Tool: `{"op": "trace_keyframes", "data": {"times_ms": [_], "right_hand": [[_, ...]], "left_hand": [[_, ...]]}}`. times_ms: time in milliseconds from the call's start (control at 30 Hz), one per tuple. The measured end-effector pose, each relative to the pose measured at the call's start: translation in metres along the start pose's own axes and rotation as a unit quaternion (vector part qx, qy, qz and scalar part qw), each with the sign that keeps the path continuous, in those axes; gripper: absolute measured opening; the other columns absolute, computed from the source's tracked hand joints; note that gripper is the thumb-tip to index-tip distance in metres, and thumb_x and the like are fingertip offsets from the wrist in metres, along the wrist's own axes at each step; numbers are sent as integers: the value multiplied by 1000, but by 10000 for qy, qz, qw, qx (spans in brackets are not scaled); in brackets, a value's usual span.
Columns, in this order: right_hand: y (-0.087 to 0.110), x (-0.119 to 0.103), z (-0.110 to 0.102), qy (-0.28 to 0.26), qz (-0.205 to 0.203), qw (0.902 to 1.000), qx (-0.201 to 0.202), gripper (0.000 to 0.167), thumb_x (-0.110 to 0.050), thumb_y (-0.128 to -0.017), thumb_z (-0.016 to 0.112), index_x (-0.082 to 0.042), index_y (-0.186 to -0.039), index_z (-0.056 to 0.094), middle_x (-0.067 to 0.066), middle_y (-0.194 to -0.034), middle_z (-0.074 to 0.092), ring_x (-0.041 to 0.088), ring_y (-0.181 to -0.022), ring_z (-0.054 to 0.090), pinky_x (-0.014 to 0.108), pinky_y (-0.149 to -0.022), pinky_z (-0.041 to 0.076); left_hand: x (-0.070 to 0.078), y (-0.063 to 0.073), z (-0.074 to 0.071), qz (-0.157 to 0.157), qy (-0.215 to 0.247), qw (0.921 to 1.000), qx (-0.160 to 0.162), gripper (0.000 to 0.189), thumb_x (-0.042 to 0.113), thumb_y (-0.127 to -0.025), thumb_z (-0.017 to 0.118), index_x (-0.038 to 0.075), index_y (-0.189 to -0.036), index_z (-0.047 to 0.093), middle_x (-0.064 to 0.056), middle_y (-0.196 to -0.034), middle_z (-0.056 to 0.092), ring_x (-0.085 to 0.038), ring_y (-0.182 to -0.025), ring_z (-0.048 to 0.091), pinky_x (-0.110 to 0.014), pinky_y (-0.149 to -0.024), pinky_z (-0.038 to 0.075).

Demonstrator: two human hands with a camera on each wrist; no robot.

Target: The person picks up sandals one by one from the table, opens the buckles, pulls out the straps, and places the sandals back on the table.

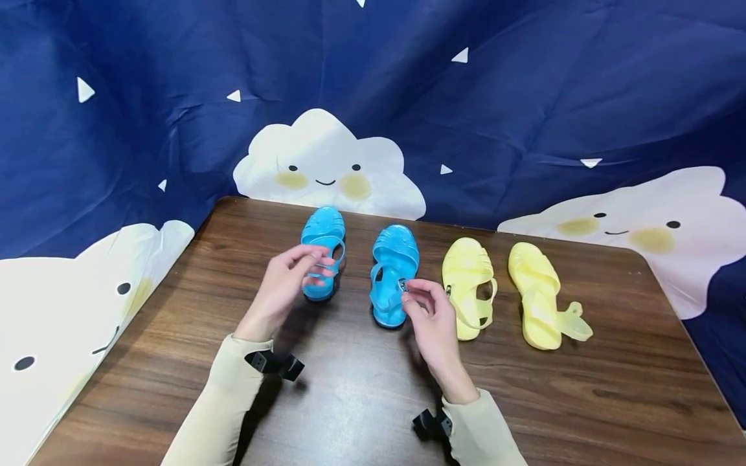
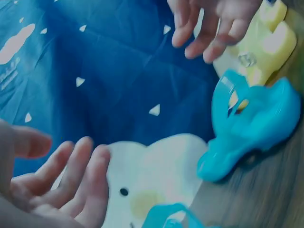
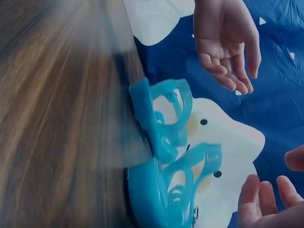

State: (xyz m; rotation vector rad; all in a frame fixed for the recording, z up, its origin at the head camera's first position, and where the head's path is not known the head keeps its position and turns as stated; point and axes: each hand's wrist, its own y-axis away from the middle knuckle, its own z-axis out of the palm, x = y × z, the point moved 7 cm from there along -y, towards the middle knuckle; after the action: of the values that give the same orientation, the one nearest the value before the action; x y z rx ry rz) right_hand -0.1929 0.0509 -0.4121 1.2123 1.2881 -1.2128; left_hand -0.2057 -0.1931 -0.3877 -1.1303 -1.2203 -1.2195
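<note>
Two blue jelly sandals stand side by side on the wooden table, toes toward the backdrop. Above the left blue sandal (image 1: 324,222) hovers my left hand (image 1: 283,279), its fingers loosely bent and nothing in them; it hides part of that sandal's strap. My right hand (image 1: 434,321) is near the buckle side of the right blue sandal (image 1: 396,243), fingertips overlapping the small metal buckle (image 1: 403,285) in the head view. In the right wrist view, the right hand (image 3: 270,206) shows bent, empty fingers apart from the nearer sandal (image 3: 146,194), whose heel strap arches up.
To the right lie two yellow jelly sandals. The nearer yellow sandal (image 1: 466,255) has its strap looped across; the farther yellow sandal (image 1: 533,259) has its loose strap (image 1: 574,321) spread to the right. A blue cloud-print cloth (image 1: 408,84) hangs behind the table (image 1: 350,401).
</note>
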Motion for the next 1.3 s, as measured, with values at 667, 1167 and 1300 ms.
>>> {"op": "trace_keyframes", "data": {"times_ms": [667, 1167, 1300], "right_hand": [[-10, 9, 108, -402, 480, 9927, -1032, 61, -20, -95, 59, -7, -147, 31, 11, -152, 36, 28, -140, 37, 45, -112, 36], [-39, 46, 137, -344, 1699, 9824, -692, 64, -29, -96, 54, -7, -150, 29, 10, -155, 35, 24, -144, 32, 39, -118, 27], [-42, 49, 140, -305, 1731, 9802, -913, 63, -31, -97, 53, -7, -150, 29, 10, -156, 34, 23, -145, 29, 39, -118, 25]], "left_hand": [[-52, -29, -67, -1426, -471, 9858, 755, 50, 24, -102, 44, 1, -146, 36, -19, -144, 42, -26, -117, 51, -38, -105, 45], [-72, -42, -56, -1859, -317, 9818, 213, 53, 27, -103, 43, 1, -147, 31, -17, -141, 42, -24, -114, 50, -43, -107, 42], [-73, -44, -53, -1925, -377, 9804, 156, 53, 28, -103, 44, 3, -147, 32, -17, -142, 41, -25, -114, 49, -46, -107, 41]]}}
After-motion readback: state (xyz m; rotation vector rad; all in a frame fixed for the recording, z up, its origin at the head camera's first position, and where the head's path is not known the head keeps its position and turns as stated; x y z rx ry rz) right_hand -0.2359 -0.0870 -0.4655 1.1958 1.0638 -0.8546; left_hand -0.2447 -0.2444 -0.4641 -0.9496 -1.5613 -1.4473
